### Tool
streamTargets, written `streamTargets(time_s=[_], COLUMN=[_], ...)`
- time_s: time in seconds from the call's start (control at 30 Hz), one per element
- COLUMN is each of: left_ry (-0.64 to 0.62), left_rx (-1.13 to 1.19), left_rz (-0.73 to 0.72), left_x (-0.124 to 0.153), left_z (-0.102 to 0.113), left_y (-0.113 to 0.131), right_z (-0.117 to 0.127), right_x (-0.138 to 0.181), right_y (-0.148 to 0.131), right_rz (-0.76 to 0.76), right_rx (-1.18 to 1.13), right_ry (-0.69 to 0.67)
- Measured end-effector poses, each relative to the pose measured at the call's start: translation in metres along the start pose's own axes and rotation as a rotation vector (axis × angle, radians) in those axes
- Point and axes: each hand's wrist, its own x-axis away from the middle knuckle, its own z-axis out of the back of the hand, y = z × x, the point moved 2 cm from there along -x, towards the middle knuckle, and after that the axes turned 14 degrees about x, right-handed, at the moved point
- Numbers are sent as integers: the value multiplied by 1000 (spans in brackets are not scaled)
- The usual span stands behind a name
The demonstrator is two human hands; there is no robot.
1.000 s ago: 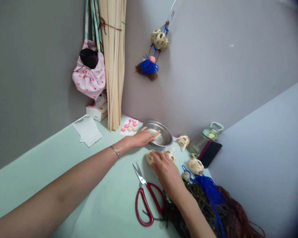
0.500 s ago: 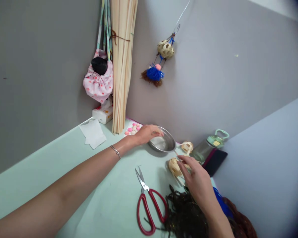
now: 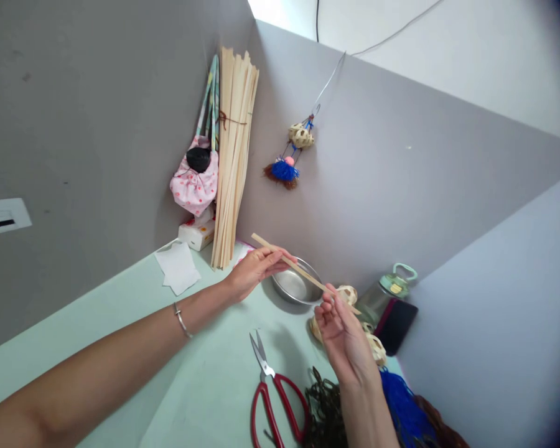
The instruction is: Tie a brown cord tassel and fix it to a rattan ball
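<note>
The left hand and the right hand each pinch one thin bamboo strip, held slanting above the metal bowl on the surface; a light, even fingertip grip should keep it from kinking.

Red scissors: handle loops cut off by bottom edge. Dark thread bundle and blue tassel run out of frame below. Right hand, pinching bamboo strip, covers most of woven balls; count unclear. Left hand and strip overlap part of steel bowl rim. Tissue box half behind bamboo bundle. Label on bottle lid too small to read.
</note>
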Motion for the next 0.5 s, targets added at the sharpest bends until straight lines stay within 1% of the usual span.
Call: streamTargets(time_s=[0.1, 0.17, 0.27, 0.33, 0.4, 0.5], left_ry=[-23, -7, 60, 57, -12, -176], left_rx=[85, 175, 323, 389, 389, 225], left_rz=[65, 94, 103, 112, 138, 218], left_x=[15, 20, 23, 25, 29, 37], left_z=[0, 0, -3, -8, -17, -32], left_y=[9, 15, 23, 28, 33, 40], right_z=[-5, -9, -17, -21, -24, -24], right_x=[2, 8, 20, 29, 36, 44], right_y=[-7, -11, -18, -21, -23, -25], right_rz=[24, 22, 56, 102, 121, 82], right_rx=[-114, -135, -82, -3, 105, 339], right_ry=[35, 13, -89, -196, -296, -430])
